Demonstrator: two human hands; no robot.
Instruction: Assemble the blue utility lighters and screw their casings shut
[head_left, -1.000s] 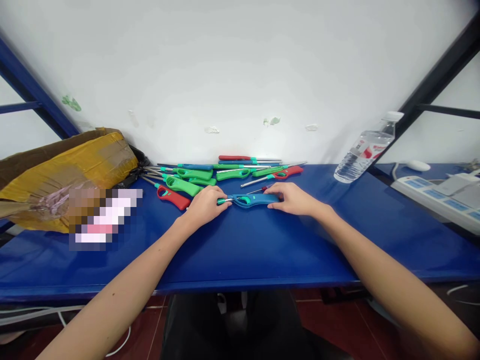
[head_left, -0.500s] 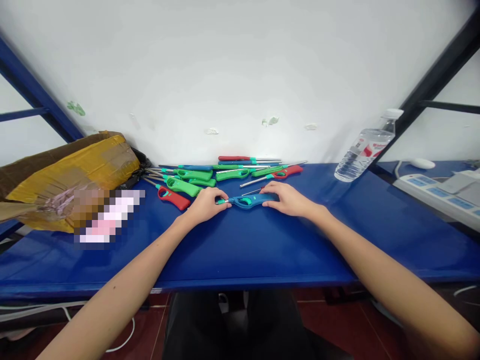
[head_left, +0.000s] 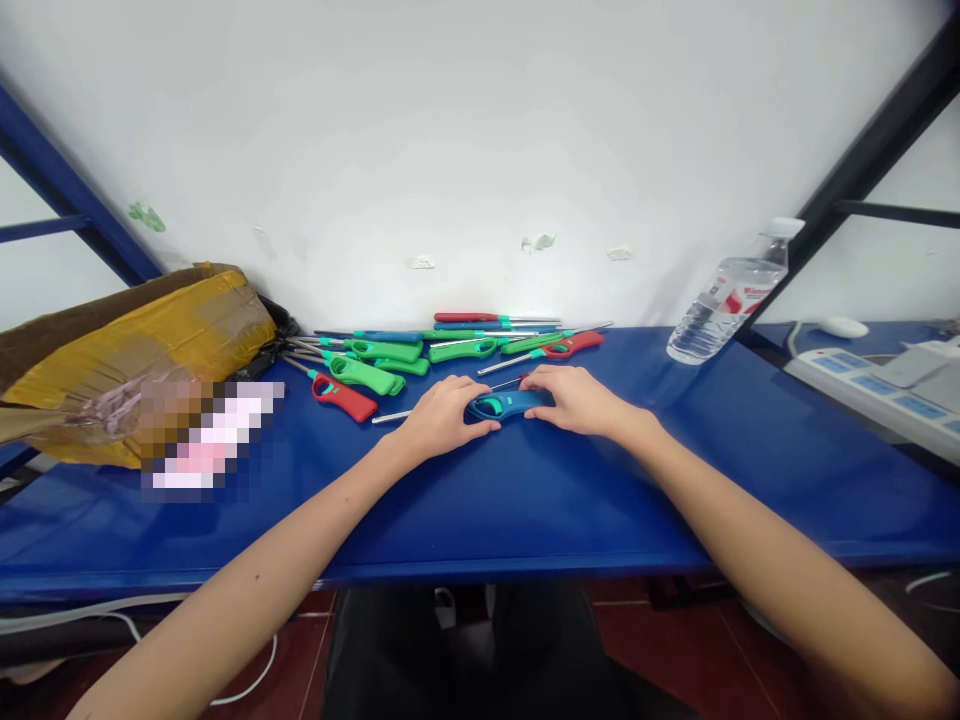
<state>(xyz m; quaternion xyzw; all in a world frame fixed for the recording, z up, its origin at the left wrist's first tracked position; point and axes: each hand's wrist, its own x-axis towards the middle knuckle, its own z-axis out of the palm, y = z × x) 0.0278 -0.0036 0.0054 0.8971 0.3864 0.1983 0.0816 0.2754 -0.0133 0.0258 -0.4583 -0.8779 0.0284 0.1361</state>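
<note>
A blue lighter (head_left: 512,404) with a teal trigger lies level above the blue table between my hands. My right hand (head_left: 570,398) is closed on its handle end. My left hand (head_left: 448,415) is closed around its neck, and the metal rod (head_left: 391,416) sticks out to the left past the fingers. Behind the handle, a thin rod with a dark red end (head_left: 512,383) shows near my right fingertips. Nearest to my left hand are a red lighter (head_left: 345,397) and a green lighter (head_left: 365,375).
More green, blue and red lighters (head_left: 465,349) lie along the wall. On the left are a taped cardboard box (head_left: 157,340) and a blurred-out item. A water bottle (head_left: 724,305) and a power strip (head_left: 885,385) stand right.
My left hand has slid right along the blue lighter to its trigger end, so more of the rod shows on the left. My right hand stays on the handle.
</note>
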